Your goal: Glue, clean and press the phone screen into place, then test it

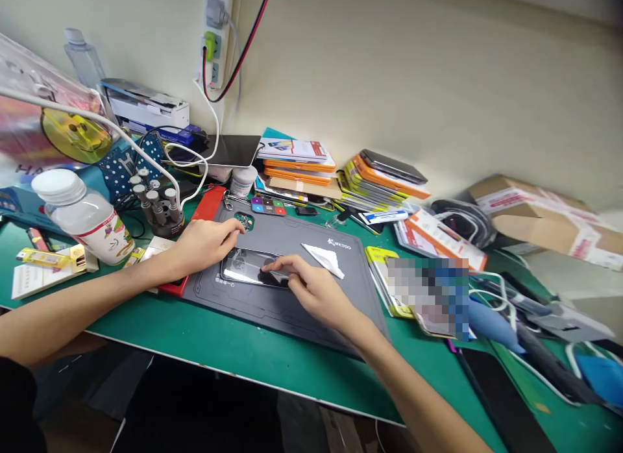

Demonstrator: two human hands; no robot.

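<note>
A smartphone (243,266) with a dark, shiny surface lies lengthwise on the grey work mat (302,317). My right hand (314,287) is over the phone's right part, its index finger stretched out onto the glass and the other fingers bent. My left hand (207,244) is at the mat's left side, just above the phone's left end. Its fingers are bent and pressed together beside a small recess (244,221) holding tiny parts; anything between the fingertips is hidden. A folded white cloth (325,259) lies on the mat right of the phone.
Behind the mat are a multi-coloured tray (268,206), stacked flat packs (296,161) and another stack (384,174). A screwdriver stand (158,209) and a white-capped bottle (90,219) stand left. Yellow packs (384,278), cables and a dark phone (506,401) lie right.
</note>
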